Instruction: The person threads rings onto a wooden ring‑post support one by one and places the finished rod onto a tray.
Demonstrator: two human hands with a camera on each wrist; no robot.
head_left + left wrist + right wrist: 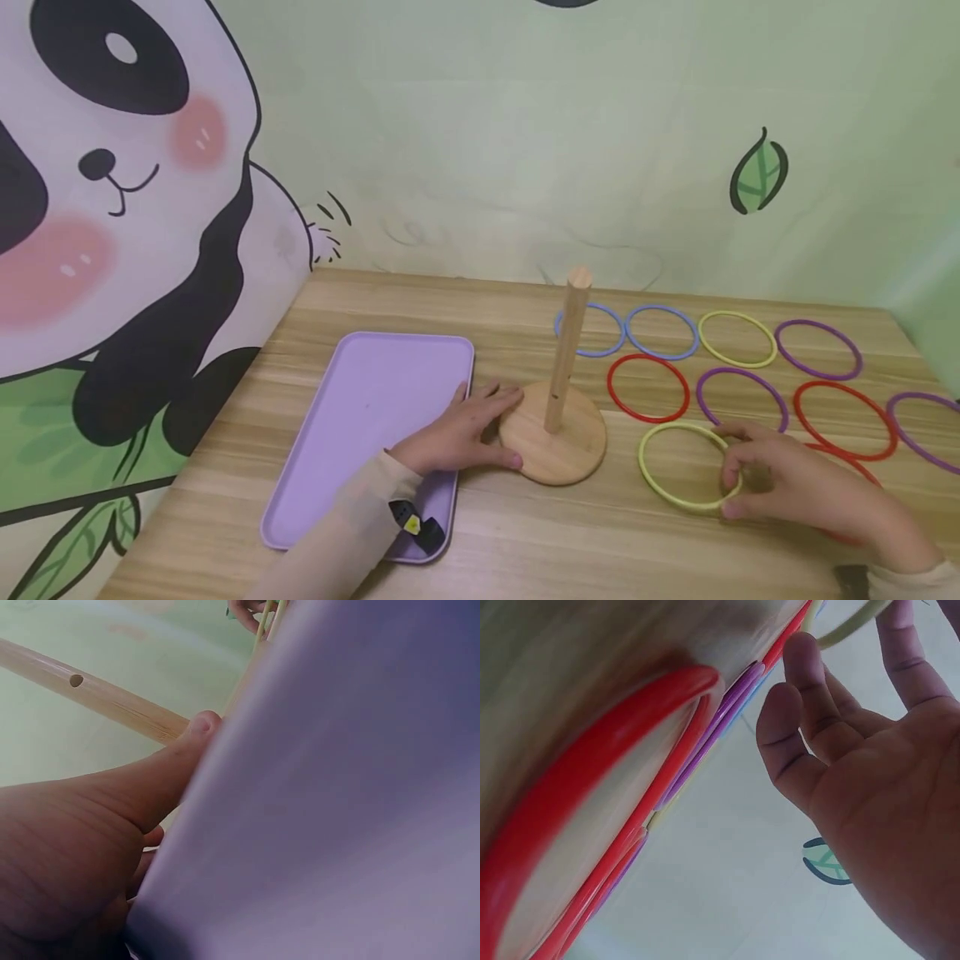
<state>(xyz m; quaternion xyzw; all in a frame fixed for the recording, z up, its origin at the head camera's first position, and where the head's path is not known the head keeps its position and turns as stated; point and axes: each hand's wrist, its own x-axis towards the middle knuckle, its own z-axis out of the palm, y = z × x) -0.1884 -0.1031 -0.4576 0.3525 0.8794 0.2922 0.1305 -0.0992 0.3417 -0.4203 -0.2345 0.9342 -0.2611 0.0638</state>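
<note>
My right hand [813, 483] pinches the near rim of a pale yellow ring [678, 425], at the front of the ring group. Thumb and fingertips meet at its right side, and the right wrist view catches part of this yellow ring [855, 624] at the top. With fingers spread, my left hand [468, 429] rests at the left edge of a round wooden base [581, 458]. From that base a wooden post [568, 350] rises upright, bare of rings. In the left wrist view the left thumb [169, 769] lies straight near the post [112, 701].
A purple tray [390, 383] lies under the left forearm. Right of the stand, several rings lie flat: a blue ring [662, 307], another yellow ring [737, 314], a purple ring [817, 322], a red ring [647, 357] and others. A wall [480, 150] with a painted panda stands behind.
</note>
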